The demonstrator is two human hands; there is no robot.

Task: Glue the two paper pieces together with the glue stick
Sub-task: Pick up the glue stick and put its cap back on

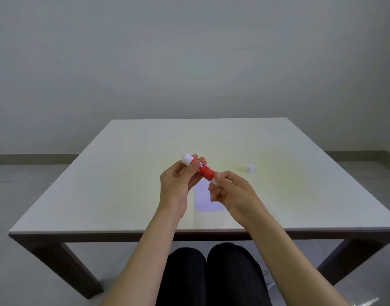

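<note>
Above the table (123,173): glue stick (202,170), long axis slanting far-left to near-right. Left hand (178,182) grasps its barrel; right hand (228,189) pinches the near end. Paper (206,199) lies directly beneath, small white cap (249,168) apart, right.

Soft, even light washes my table (127,173) pale and yellowish; my right hand (231,191) blurs slightly, and the table's edges bow outward.

Bare, plain room, kind unclear, blank grey wall (189,51), pale square table (123,173) on dark legs, grey floor (24,184) was all it showed.
</note>
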